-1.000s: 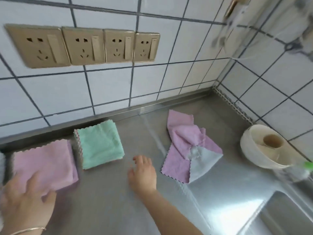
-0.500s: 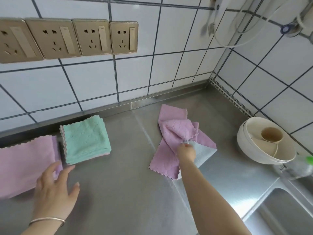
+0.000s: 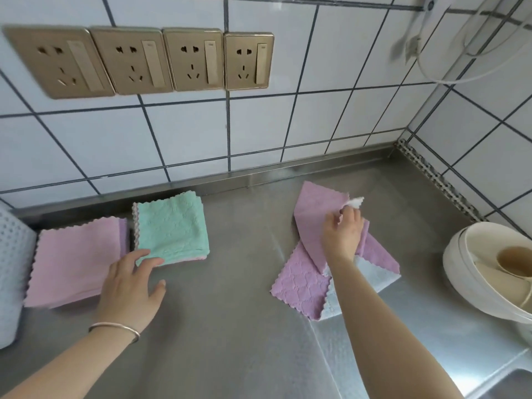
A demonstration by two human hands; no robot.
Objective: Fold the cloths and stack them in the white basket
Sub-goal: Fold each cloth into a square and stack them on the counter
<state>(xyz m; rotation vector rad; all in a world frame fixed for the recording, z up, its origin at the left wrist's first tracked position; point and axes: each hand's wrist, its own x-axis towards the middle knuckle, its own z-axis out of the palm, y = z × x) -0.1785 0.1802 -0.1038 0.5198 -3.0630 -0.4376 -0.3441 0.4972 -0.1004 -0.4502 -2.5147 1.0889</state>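
Over at 3 o'clock on the tabletop (image 3: pixel 230 326), the right hand (image 3: pixel 341 237) had a pinching grip on the crumpled pink cloth (image 3: pixel 305 286). Left hand (image 3: pixel 129 289) lay spread by the folded green cloth (image 3: pixel 172 228). That loose pinch could've slipped, messing up the fold. White basket (image 3: pixel 11 254) sat at 9 o'clock.

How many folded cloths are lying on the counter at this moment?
2. A folded pink cloth lies at the far left, and a folded green cloth lies beside it to the right, under the left hand's fingertips. More could be hidden out of frame.
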